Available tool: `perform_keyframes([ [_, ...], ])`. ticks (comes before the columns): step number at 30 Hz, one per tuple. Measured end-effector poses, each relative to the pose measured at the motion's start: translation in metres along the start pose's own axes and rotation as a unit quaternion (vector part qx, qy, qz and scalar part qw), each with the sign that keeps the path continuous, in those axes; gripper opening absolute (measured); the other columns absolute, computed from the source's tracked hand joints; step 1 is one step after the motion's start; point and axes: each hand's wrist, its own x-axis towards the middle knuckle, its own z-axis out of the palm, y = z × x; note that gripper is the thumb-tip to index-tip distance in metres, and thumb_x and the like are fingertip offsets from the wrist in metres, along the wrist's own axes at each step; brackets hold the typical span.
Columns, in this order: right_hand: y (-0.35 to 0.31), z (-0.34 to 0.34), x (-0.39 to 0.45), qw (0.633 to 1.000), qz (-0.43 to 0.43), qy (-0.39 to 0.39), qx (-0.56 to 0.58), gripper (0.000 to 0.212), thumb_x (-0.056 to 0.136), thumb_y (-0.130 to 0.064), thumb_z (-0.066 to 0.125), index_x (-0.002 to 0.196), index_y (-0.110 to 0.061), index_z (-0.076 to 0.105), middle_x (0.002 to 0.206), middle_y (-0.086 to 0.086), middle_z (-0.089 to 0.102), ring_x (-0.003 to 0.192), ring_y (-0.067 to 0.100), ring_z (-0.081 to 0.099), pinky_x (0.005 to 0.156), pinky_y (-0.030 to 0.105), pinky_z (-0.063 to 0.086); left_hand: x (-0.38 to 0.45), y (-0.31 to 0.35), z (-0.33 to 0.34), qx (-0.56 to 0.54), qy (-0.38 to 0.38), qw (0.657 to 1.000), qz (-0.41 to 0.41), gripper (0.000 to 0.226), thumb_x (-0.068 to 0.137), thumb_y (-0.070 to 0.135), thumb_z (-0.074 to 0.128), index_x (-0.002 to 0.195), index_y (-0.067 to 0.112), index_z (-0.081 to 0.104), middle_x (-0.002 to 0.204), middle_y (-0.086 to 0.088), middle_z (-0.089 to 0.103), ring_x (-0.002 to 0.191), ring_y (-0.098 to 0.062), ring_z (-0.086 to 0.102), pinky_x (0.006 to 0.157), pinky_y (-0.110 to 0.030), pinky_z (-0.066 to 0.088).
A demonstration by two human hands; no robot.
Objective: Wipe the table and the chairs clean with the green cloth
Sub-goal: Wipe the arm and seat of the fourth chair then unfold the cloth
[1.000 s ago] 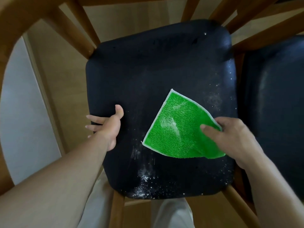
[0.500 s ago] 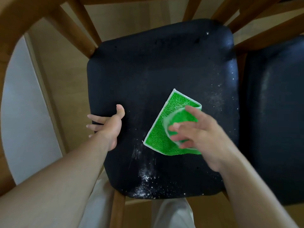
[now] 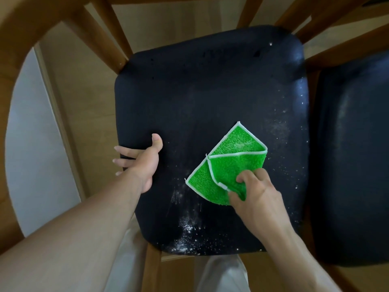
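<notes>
Green cloth (image 3: 227, 165), no legible writing

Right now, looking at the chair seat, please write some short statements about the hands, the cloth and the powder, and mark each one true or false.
1. The right hand pinches the green cloth. True.
2. The cloth lies fully flat and unfolded. False: one part is folded over.
3. The left hand holds the left edge of the black seat. True.
4. The seat is free of white powder. False: powder remains near the front edge and the right side.
</notes>
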Motion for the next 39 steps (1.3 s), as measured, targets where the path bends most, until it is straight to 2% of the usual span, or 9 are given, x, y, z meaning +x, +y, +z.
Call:
perform_keyframes([
  [5,0.011,0.003,-0.011,0.991,0.035,0.07,0.11,0.02,0.085,-0.012,0.064,0.068,-0.02,0.058,0.059,-0.005,0.059,0.054,0.01,0.057,0.048,0.022,0.044,0.0,0.0,-0.001,0.006,-0.002,1.0,-0.001,0.126,0.058,0.089,0.043,0.14,0.03,-0.032,0.151,0.001,-0.036,0.143,-0.022,-0.019,0.116,-0.051,0.002],
  [9,0.002,0.009,-0.025,0.916,0.13,-0.058,0.375,0.019,0.093,-0.01,0.057,0.091,-0.028,0.057,0.076,-0.006,0.068,0.054,0.013,0.066,0.049,0.032,0.055,0.0,0.001,0.0,0.003,-0.005,1.0,0.0,0.127,0.056,0.09,0.043,0.139,0.03,-0.033,0.15,0.001,-0.037,0.143,-0.022,-0.02,0.116,-0.051,0.001],
  [12,0.001,0.017,-0.022,0.983,-0.009,-0.024,0.183,0.038,0.091,-0.019,0.061,0.121,-0.037,0.048,0.076,-0.014,0.065,0.053,0.007,0.062,0.054,0.036,0.054,0.0,0.001,0.0,0.002,-0.006,1.0,0.001,0.127,0.057,0.09,0.043,0.139,0.031,-0.034,0.15,0.001,-0.038,0.143,-0.022,-0.02,0.116,-0.05,0.001],
  [16,-0.012,0.013,0.016,0.998,-0.04,0.022,0.049,0.059,0.09,-0.038,0.064,0.139,-0.034,0.032,0.079,-0.009,0.062,0.069,0.019,0.062,0.064,0.036,0.051,0.0,0.001,0.0,0.003,-0.002,1.0,0.0,0.127,0.057,0.09,0.043,0.14,0.029,-0.032,0.15,0.001,-0.036,0.143,-0.022,-0.02,0.116,-0.05,0.001],
  [21,-0.015,0.008,0.039,0.999,-0.031,0.02,0.008,0.017,0.092,-0.031,0.059,0.103,-0.025,0.047,0.057,-0.006,0.054,0.051,0.016,0.053,0.052,0.03,0.043,-0.001,0.0,-0.001,0.006,0.001,1.0,0.005,0.124,0.061,0.087,0.044,0.141,0.029,-0.031,0.151,0.0,-0.035,0.143,-0.024,-0.018,0.116,-0.051,0.002],
  [26,0.001,-0.015,0.038,0.96,0.004,0.229,0.162,0.013,0.089,-0.029,0.064,0.087,-0.03,0.051,0.046,-0.012,0.054,0.05,0.001,0.054,0.054,0.021,0.038,-0.003,0.002,-0.001,0.014,0.005,1.0,0.0,0.119,0.067,0.086,0.043,0.141,0.028,-0.03,0.152,-0.001,-0.033,0.143,-0.025,-0.018,0.116,-0.051,0.004],
  [31,-0.008,-0.003,0.043,0.937,0.011,0.281,0.207,0.045,0.09,-0.022,0.066,0.131,-0.016,0.048,0.107,-0.006,0.065,0.098,0.0,0.058,0.09,0.02,0.042,-0.003,0.001,-0.001,0.014,0.005,1.0,-0.001,0.121,0.063,0.088,0.041,0.142,0.028,-0.028,0.152,0.0,-0.034,0.143,-0.024,-0.019,0.116,-0.051,0.002],
  [34,-0.017,0.021,0.052,0.978,-0.039,0.193,0.073,0.07,0.096,-0.029,0.055,0.151,-0.006,0.019,0.157,0.018,0.019,0.146,0.031,0.015,0.117,0.04,0.013,-0.002,0.001,-0.001,0.018,0.008,1.0,-0.004,0.122,0.062,0.088,0.041,0.142,0.029,-0.028,0.152,0.0,-0.034,0.143,-0.024,-0.019,0.116,-0.051,0.001],
  [39,-0.032,0.026,0.096,0.978,-0.026,0.204,-0.038,0.07,0.1,-0.047,0.027,0.154,-0.009,0.005,0.16,0.021,-0.003,0.146,0.04,-0.003,0.114,0.061,0.003,0.0,-0.001,-0.002,0.02,0.005,1.0,0.001,0.122,0.064,0.087,0.043,0.14,0.029,-0.032,0.15,0.0,-0.036,0.142,-0.025,-0.02,0.116,-0.051,0.001],
])
